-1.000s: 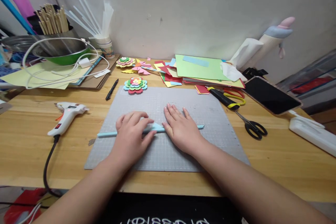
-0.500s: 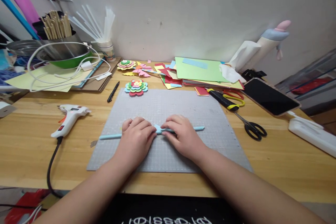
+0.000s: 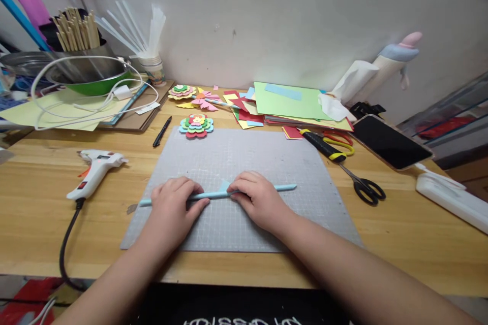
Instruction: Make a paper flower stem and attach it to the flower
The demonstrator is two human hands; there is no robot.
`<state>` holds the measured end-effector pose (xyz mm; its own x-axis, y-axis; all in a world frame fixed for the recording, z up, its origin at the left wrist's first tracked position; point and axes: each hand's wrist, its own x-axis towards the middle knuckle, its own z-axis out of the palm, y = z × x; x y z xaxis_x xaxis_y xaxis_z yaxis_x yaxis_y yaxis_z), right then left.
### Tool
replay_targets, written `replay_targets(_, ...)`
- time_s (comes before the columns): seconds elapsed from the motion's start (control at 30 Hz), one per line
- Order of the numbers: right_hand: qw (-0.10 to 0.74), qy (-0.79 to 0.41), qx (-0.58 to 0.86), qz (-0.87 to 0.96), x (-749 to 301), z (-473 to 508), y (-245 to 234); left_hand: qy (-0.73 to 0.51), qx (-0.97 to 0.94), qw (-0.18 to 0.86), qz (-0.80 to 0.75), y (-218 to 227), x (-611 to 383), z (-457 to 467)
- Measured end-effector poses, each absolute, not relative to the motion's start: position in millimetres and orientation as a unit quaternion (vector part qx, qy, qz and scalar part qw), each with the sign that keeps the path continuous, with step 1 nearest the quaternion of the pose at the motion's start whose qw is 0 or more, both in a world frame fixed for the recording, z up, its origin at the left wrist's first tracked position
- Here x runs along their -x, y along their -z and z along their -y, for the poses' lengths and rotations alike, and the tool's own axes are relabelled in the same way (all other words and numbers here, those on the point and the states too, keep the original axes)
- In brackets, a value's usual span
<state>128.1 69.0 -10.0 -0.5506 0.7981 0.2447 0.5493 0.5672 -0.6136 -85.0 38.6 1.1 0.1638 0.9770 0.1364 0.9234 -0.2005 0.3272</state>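
A thin roll of light blue paper (image 3: 217,194) lies left to right across the grey cutting mat (image 3: 244,157). My left hand (image 3: 172,205) curls over the roll's left part, fingers closed on it. My right hand (image 3: 260,198) pinches the roll near its middle, where a small loose corner of paper sticks up. The roll's two ends poke out beyond both hands.
A white glue gun (image 3: 95,166) with a black cord lies left of the mat. A black pen (image 3: 162,131) and a layered paper flower (image 3: 196,125) sit at the mat's far edge. Coloured paper sheets (image 3: 290,102), a utility knife (image 3: 323,146), scissors (image 3: 360,183) and a phone (image 3: 389,141) lie to the right.
My right hand went from flat on the roll to a curled pinch. My left hand slid leftward along the roll, uncovering its middle.
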Motion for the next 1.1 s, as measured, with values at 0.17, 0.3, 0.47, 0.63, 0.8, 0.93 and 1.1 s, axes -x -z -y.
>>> replay_targets(0.17, 0.227, -0.225, 0.396, 0.861, -127, -65, 6, -0.177, -0.749, 0.134, -0.625, 1, 87, -39)
replay_targets(0.3, 0.201, -0.253, 0.446, 0.834, -122, -72, -1, -0.188, -0.749, 0.129, -0.622, 3, 87, -39)
replay_targets(0.47, 0.146, -0.285, 0.481, 0.816, -112, -101, -8, -0.183, -0.749, 0.129, -0.623, 4, 88, -38)
replay_targets(0.63, 0.103, -0.291, 0.459, 0.833, -108, -116, -10, -0.175, -0.757, 0.116, -0.619, 2, 86, -35)
replay_targets(0.8, 0.109, -0.274, 0.474, 0.83, -107, -111, -10, -0.203, -0.788, 0.158, -0.56, 4, 76, -37)
replay_targets(0.93, 0.109, -0.269, 0.504, 0.814, -103, -107, -8, -0.226, -0.781, 0.169, -0.558, 9, 72, -42)
replay_targets(1.1, 0.111, -0.267, 0.534, 0.795, -100, -105, -6, -0.225, -0.796, 0.165, -0.537, 10, 72, -44)
